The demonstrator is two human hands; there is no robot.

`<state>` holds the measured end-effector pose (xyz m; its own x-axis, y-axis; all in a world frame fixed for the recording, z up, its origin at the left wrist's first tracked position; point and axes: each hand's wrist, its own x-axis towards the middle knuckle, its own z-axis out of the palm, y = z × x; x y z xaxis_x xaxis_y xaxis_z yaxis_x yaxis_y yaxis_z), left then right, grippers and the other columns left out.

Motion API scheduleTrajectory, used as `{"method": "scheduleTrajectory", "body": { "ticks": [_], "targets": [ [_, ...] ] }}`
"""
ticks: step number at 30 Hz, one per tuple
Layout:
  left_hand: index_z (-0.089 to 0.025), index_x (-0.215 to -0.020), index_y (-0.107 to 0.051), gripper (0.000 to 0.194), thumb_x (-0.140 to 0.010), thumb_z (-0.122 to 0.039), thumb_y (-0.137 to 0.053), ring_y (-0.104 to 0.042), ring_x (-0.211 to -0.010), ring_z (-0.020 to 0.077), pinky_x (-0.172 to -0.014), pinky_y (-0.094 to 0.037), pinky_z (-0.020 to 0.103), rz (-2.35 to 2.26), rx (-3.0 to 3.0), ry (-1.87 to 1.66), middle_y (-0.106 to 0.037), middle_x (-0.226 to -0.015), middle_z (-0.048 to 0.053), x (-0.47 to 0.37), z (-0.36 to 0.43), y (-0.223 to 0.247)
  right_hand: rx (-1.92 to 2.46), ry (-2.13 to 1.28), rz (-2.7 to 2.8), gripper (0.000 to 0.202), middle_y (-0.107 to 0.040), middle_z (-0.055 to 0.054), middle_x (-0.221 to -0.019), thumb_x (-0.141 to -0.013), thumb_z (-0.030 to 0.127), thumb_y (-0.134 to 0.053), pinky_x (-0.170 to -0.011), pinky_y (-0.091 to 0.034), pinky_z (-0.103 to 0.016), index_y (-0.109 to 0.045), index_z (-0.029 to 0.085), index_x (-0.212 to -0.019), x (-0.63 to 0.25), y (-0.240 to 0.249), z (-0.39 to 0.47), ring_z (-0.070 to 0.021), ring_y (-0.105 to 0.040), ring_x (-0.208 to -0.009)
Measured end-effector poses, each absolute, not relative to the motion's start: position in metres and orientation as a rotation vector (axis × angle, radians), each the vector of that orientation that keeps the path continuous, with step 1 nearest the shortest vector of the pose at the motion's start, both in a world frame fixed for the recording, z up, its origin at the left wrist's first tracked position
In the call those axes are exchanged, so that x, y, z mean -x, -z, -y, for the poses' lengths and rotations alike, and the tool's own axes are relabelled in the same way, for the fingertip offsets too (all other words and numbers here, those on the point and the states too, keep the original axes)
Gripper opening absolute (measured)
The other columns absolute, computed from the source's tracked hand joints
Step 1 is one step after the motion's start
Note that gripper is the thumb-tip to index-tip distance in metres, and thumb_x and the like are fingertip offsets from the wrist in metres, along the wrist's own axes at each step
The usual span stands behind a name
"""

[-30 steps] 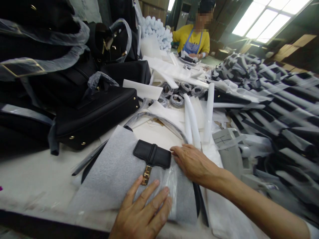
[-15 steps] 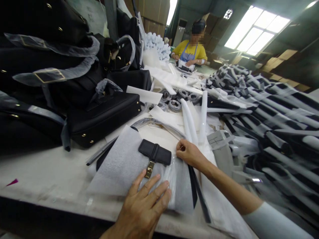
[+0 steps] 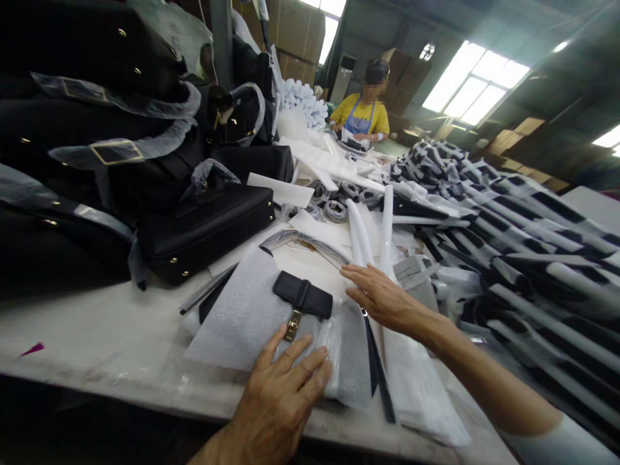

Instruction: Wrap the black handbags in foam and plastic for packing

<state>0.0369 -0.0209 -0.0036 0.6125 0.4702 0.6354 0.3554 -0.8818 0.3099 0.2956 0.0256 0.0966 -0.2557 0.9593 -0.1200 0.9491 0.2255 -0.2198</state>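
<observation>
A black bag lies flat before me, mostly covered by a white foam sheet. Its black flap tab with a gold clasp shows on top of the sheet. My left hand rests on the wrapping below the clasp, fingers spread. My right hand is over the bag's upper right corner, fingers stretched out, holding nothing that I can see. Clear plastic lies across the sheet's right part. The wrapped strap arches behind the bag, and its end runs down the right side.
Black handbags are stacked at the left. Wrapped straps lie coiled beyond the bag. White foam rolls stand to the right, beside a large heap of wrapped black pieces. A co-worker works at the table's far end.
My right hand has opened from a pinch at the bag's upper right, and its fingers are now extended. My left hand stays on the wrapping. The view has shifted slightly.
</observation>
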Motion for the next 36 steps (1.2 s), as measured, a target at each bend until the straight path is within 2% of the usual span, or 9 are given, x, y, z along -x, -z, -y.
{"method": "scheduleTrajectory", "body": {
  "ticks": [3,6,11,18,20,23,26,30,36],
  "targets": [
    [-0.024,-0.121,-0.064,0.031,-0.092,-0.021,-0.055,-0.052,-0.128,0.0204,-0.124,-0.010,0.046,-0.692,-2.651,-1.111,-0.067,-0.126,-0.001,-0.037,0.022,0.005,1.833,-0.261,2.273,0.045,-0.060,-0.013,-0.137,-0.101,0.036,-0.041,-0.116,-0.031,-0.053,-0.048,0.018,-0.141,-0.279,-0.102,-0.010,-0.0269,-0.052,-0.131],
    [-0.025,-0.123,-0.063,0.032,-0.091,-0.019,-0.056,-0.051,-0.129,0.0194,-0.124,-0.010,0.045,-0.699,-2.623,-1.099,-0.067,-0.127,-0.003,-0.037,0.022,0.005,1.795,-0.238,2.324,0.050,-0.065,-0.018,-0.128,-0.099,0.037,-0.046,-0.115,-0.032,-0.053,-0.044,0.011,-0.142,-0.263,-0.084,0.010,-0.0282,-0.060,-0.121],
    [-0.026,-0.124,-0.062,0.033,-0.091,-0.020,-0.058,-0.052,-0.127,0.0176,-0.124,-0.008,0.042,-0.672,-2.619,-1.110,-0.067,-0.126,-0.004,-0.039,0.020,0.003,1.889,-0.277,2.359,0.051,-0.064,-0.019,-0.129,-0.098,0.034,-0.049,-0.117,-0.027,-0.054,-0.042,0.010,-0.143,-0.259,-0.052,0.021,-0.0268,-0.061,-0.121],
    [-0.027,-0.121,-0.062,0.030,-0.092,-0.022,-0.057,-0.054,-0.123,0.0171,-0.122,-0.010,0.041,-0.677,-2.631,-1.149,-0.068,-0.122,-0.004,-0.041,0.018,0.006,2.043,-0.255,2.292,0.044,-0.065,-0.017,-0.128,-0.097,0.034,-0.049,-0.119,-0.012,-0.055,-0.054,0.013,-0.135,-0.260,-0.059,0.009,-0.0290,-0.053,-0.129],
    [-0.028,-0.120,-0.062,0.029,-0.092,-0.023,-0.057,-0.055,-0.122,0.0169,-0.122,-0.012,0.042,-0.676,-2.642,-1.167,-0.069,-0.121,-0.003,-0.040,0.019,0.007,2.095,-0.436,2.105,0.038,-0.067,-0.014,-0.127,-0.097,0.032,-0.047,-0.117,-0.020,-0.053,-0.059,0.017,-0.130,-0.266,-0.059,0.002,-0.0285,-0.055,-0.126],
    [-0.028,-0.120,-0.061,0.028,-0.092,-0.025,-0.057,-0.055,-0.122,0.0172,-0.121,-0.014,0.042,-0.684,-2.655,-1.182,-0.068,-0.121,-0.003,-0.040,0.019,0.008,2.142,-0.623,1.847,0.038,-0.069,-0.010,-0.122,-0.092,0.024,-0.050,-0.105,-0.041,-0.040,-0.062,0.019,-0.128,-0.282,-0.059,-0.013,-0.0250,-0.062,-0.116],
    [-0.028,-0.120,-0.061,0.028,-0.093,-0.025,-0.056,-0.055,-0.121,0.0178,-0.121,-0.014,0.043,-0.690,-2.659,-1.176,-0.068,-0.121,-0.003,-0.040,0.019,0.008,2.159,-0.694,1.778,0.043,-0.074,-0.009,-0.107,-0.082,0.015,-0.057,-0.086,-0.050,-0.032,-0.064,0.016,-0.124,-0.296,-0.057,-0.028,-0.0218,-0.068,-0.096],
    [-0.027,-0.118,-0.063,0.027,-0.092,-0.025,-0.055,-0.056,-0.120,0.0184,-0.122,-0.009,0.042,-0.679,-2.641,-1.218,-0.069,-0.120,-0.003,-0.041,0.019,0.009,2.133,-0.880,1.687,0.043,-0.071,-0.002,-0.078,-0.077,0.016,-0.062,-0.054,-0.043,-0.023,-0.065,0.012,-0.119,-0.303,-0.048,-0.040,-0.0131,-0.060,-0.059],
    [-0.028,-0.120,-0.062,0.028,-0.093,-0.025,-0.056,-0.055,-0.122,0.0172,-0.122,-0.012,0.041,-0.694,-2.654,-1.199,-0.069,-0.120,-0.002,-0.041,0.020,0.007,1.994,-1.088,1.653,0.046,-0.066,0.000,-0.077,-0.073,0.017,-0.062,-0.055,-0.041,-0.021,-0.065,0.011,-0.118,-0.305,-0.038,-0.042,-0.0104,-0.055,-0.061]
  ]
}}
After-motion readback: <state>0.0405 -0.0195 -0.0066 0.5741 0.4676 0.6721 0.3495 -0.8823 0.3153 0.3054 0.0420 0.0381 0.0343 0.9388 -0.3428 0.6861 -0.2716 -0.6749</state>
